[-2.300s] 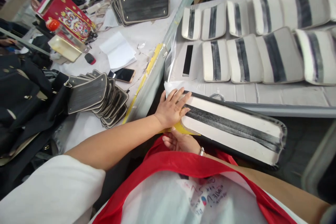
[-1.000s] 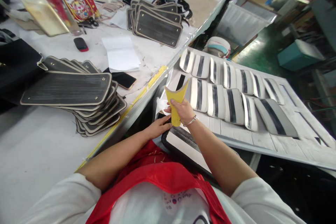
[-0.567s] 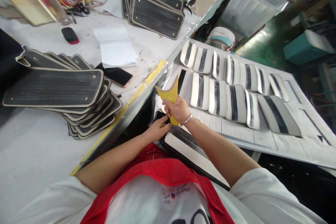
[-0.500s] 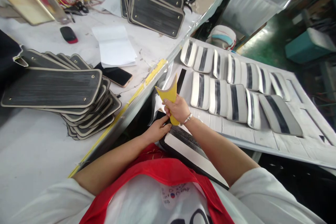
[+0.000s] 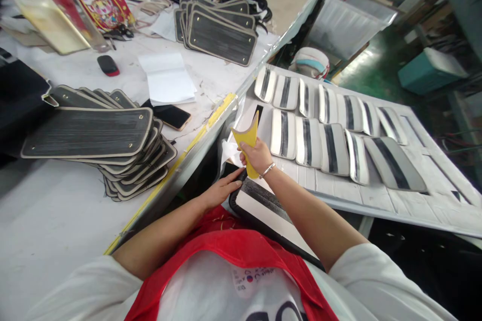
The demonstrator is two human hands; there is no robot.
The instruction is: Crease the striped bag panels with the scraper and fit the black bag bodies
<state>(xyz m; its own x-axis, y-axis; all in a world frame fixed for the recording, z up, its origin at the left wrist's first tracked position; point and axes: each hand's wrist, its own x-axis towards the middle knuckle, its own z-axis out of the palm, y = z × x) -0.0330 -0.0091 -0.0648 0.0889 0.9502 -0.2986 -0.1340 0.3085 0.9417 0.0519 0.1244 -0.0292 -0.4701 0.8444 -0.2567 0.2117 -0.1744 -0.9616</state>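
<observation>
My right hand (image 5: 256,155) is closed around a yellow flat scraper-like tool (image 5: 246,136) with a curved, two-pointed end that points away from me. Under that tool, in front of my body, a panel with a white face, a dark strip and a black padded edge (image 5: 259,199) slants down to the right. My left hand (image 5: 221,191) lies at the panel's far left corner, its fingers stretched out along the black edge, close to the tool's lower end. Part of the panel is hidden by my right forearm.
To the right, a low white table (image 5: 399,205) bears rows of grey-white panels with dark stripes (image 5: 333,148). On the left table are stacked dark panels (image 5: 88,133), a phone (image 5: 172,116), papers (image 5: 165,77), a mouse (image 5: 108,65) and another panel stack (image 5: 222,37). Yellow tape (image 5: 176,163) edges that table.
The view has shifted slightly. My left fingers, earlier bent near the tool's lower end, now lie straighter along the panel's edge. My right hand keeps hold of the yellow tool.
</observation>
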